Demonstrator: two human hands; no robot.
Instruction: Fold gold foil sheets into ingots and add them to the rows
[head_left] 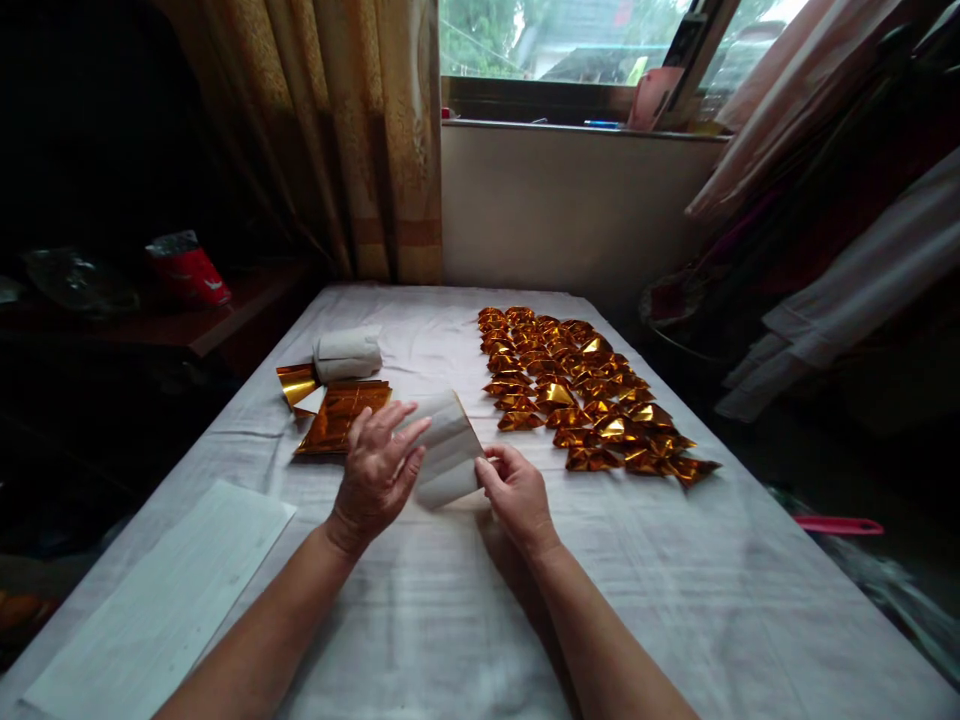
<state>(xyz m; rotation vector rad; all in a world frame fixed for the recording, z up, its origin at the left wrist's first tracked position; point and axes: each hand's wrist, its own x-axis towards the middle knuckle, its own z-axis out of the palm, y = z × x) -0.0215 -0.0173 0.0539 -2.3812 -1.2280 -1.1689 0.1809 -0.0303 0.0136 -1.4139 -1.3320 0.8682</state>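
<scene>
Both hands, left point(377, 468) and right point(516, 492), grip curled white sheet point(448, 450); gold folded pieces point(585, 395) beside.

Foil stack point(341, 415) left, folded pieces point(585, 395) right

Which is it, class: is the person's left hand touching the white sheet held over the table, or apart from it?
Touching. The head view shows the left hand with fingers laid over the white sheet; the right hand pinches its other edge.
</scene>
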